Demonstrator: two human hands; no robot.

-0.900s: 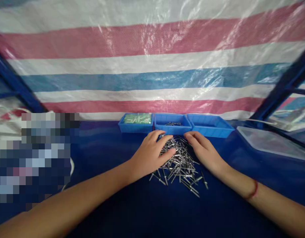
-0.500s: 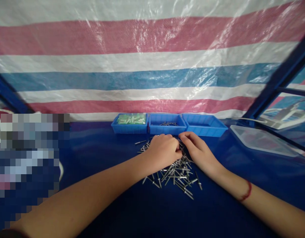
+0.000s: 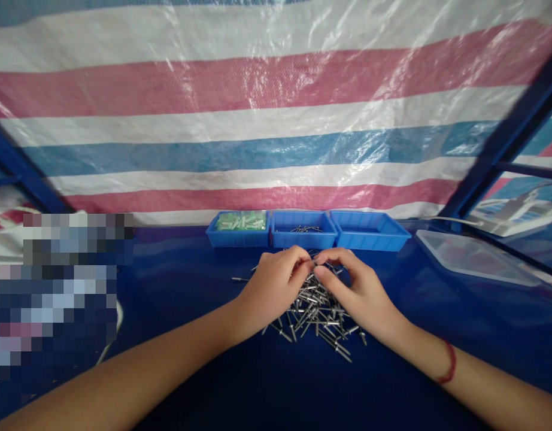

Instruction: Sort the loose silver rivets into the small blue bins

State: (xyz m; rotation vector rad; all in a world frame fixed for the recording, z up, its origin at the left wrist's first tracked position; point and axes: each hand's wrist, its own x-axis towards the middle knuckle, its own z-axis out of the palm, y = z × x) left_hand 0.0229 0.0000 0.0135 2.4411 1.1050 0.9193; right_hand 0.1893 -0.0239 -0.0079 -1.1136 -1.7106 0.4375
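A loose pile of silver blind rivets (image 3: 318,308) lies on the blue tabletop (image 3: 258,383), beneath and in front of both hands. My left hand (image 3: 278,278) is over the left side of the pile, thumb and forefinger pinched together. Opposite it, my right hand (image 3: 359,287) has its thumb and forefinger bent inward to a pinch. The fingertips of both hands meet above the pile, round a small grey metal piece that looks like a blind rivet; the fingers mostly hide it.
Three blue bins stand in a row behind the pile: the left bin (image 3: 237,240) holds green-and-white packets, the middle bin (image 3: 303,240) a few rivets, beside the right bin (image 3: 370,241). A translucent lid (image 3: 473,260) lies to the right. Behind hangs a striped plastic sheet (image 3: 267,134).
My left hand has drawn left, turning from a closed shape over the pile to a pinch. My right fingertips have moved left and down to meet it. The camera view has tilted slightly upward.
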